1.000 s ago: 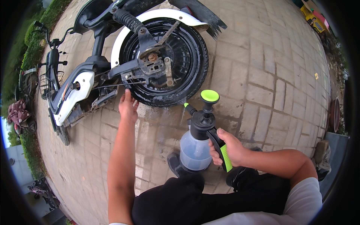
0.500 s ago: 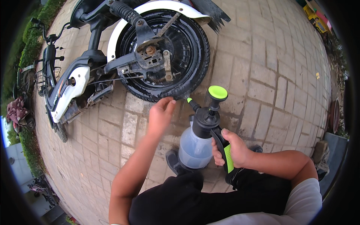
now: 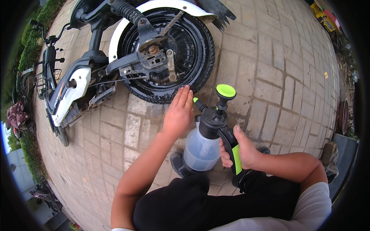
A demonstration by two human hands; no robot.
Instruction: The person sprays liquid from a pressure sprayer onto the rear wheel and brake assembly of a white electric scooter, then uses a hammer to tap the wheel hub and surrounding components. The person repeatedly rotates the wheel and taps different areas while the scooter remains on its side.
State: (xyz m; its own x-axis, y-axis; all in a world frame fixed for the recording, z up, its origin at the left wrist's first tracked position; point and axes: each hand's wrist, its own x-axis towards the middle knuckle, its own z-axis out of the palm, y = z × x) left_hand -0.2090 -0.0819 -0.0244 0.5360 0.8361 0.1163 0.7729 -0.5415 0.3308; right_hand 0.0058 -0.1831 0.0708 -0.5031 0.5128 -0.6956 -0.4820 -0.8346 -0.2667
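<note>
My right hand is wrapped round the handle of a pump spray bottle, its thumb raised above the grip. The bottle has a clear body with liquid inside, a black top and a bright green pump knob. Its green-tipped nozzle points at the wet rear tyre of a white and black electric scooter. My left hand is open, fingers stretched out and fingertips against the tyre's near side, just left of the nozzle.
Brick paving spreads around the scooter, damp near the wheel. My dark shoe stands behind the bottle's base. A hedge lines the left side. A brown pot and a yellow toy vehicle lie along the right edge.
My left hand has moved right and up onto the tyre, its fingers straightening from a bent pose. The mist seen earlier at the nozzle no longer shows. My right thumb has lifted slightly.
</note>
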